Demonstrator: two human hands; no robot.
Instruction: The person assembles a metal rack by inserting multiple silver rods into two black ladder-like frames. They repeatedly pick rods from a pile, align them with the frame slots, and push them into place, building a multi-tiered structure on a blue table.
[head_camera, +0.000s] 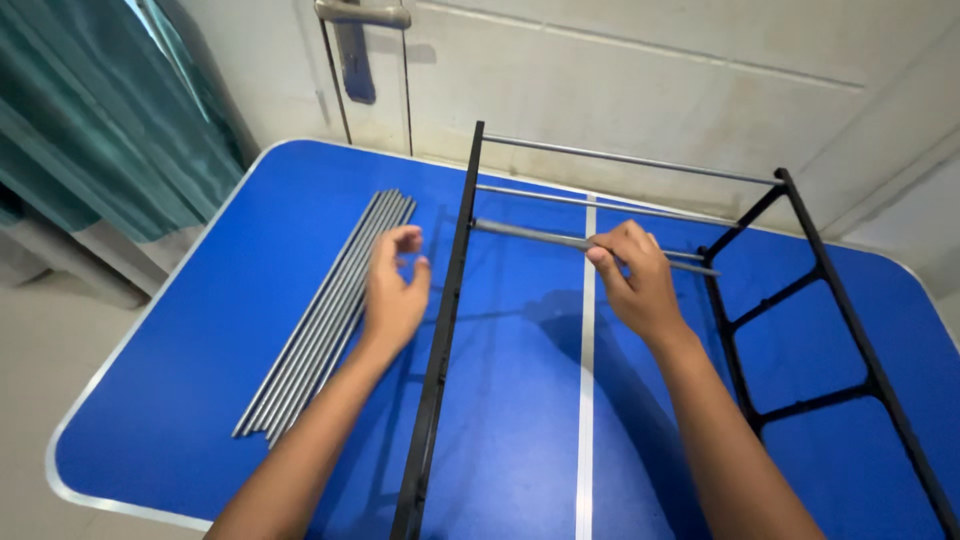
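My right hand (635, 283) grips a grey metal rod (530, 236) near its middle; the rod's left end meets the black left side frame (445, 330) and its right end reaches toward the black ladder-like right side frame (820, 330). Two more grey rods (620, 158) span both frames farther back. My left hand (393, 292) hovers open, fingers curled and apart, just left of the left frame and beside a bundle of several loose grey rods (325, 315) lying on the blue table (200, 330).
The blue table has a white centre stripe (586, 420) and a pale rim. Behind it stands a white door with a metal handle (362, 14). A teal curtain (90, 110) hangs at the left over tiled floor.
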